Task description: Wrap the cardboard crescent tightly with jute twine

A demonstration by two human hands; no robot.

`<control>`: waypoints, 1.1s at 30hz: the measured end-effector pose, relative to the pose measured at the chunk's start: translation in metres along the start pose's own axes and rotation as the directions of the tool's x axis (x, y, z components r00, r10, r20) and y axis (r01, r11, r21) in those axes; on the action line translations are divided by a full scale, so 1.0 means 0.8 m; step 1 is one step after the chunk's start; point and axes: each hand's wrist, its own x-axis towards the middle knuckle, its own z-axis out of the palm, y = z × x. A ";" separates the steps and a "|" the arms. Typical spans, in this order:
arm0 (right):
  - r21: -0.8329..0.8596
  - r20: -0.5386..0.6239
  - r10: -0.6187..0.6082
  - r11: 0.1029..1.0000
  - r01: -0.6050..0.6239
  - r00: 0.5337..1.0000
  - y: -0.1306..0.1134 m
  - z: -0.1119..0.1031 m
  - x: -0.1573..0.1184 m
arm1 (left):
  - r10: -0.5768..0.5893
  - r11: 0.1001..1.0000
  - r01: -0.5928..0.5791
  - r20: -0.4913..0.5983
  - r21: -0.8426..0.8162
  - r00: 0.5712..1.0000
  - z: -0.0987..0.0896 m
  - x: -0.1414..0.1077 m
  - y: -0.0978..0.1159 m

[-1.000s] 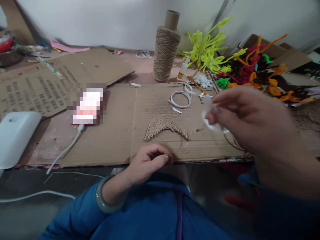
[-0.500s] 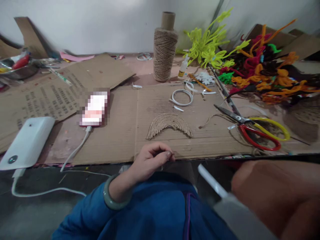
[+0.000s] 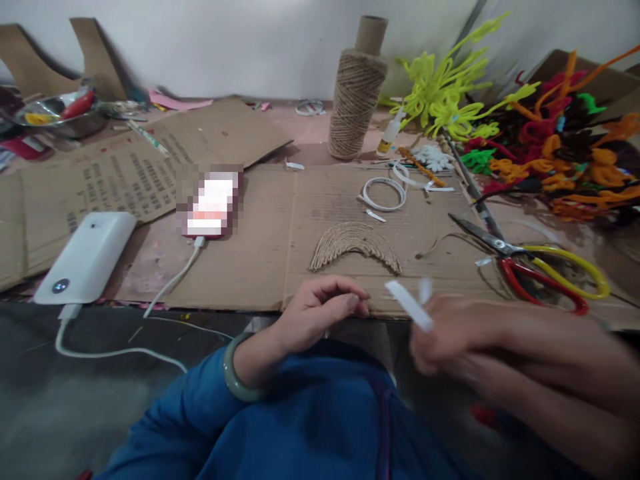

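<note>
Rope arc (image 3: 353, 243) lies on cardboard (image 3: 240, 280), just far of left hand (image 3: 310, 317), whose fingers curl; cannot tell if pinching. Right hand (image 3: 450, 330), blurred, probably pinches strip (image 3: 409, 305); weak pinch could drop it.

A white strip (image 3: 409, 306) is held in the blurred right hand (image 3: 445, 333). The left hand (image 3: 320, 310) is held, fingers curled, near the twine arch (image 3: 356, 247). Scissors (image 3: 506, 248) are laid on the cardboard (image 3: 250, 267), right of the arch.
</note>
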 end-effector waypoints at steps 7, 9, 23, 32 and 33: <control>0.306 0.219 0.139 0.930 -0.203 0.966 0.011 0.076 0.082 | 0.113 0.991 -0.116 -0.053 -0.066 0.992 0.002 -0.003 0.008; 0.337 0.236 0.176 0.907 -0.251 0.956 0.016 0.080 0.072 | 0.124 0.992 -0.124 -0.059 -0.008 0.991 0.001 -0.004 0.008; 0.029 0.267 0.335 0.934 -0.355 0.904 0.036 0.036 0.058 | 0.366 0.925 -0.366 -0.488 0.100 0.792 -0.012 0.006 0.024; -0.182 -0.211 0.357 0.900 -0.395 0.910 0.102 -0.028 0.153 | 0.343 0.939 -0.295 -0.406 0.178 0.847 -0.017 0.006 0.004; -0.228 -0.279 0.312 0.897 -0.379 0.908 0.116 -0.034 0.172 | 0.343 0.938 -0.288 -0.382 0.195 0.858 -0.019 0.006 0.002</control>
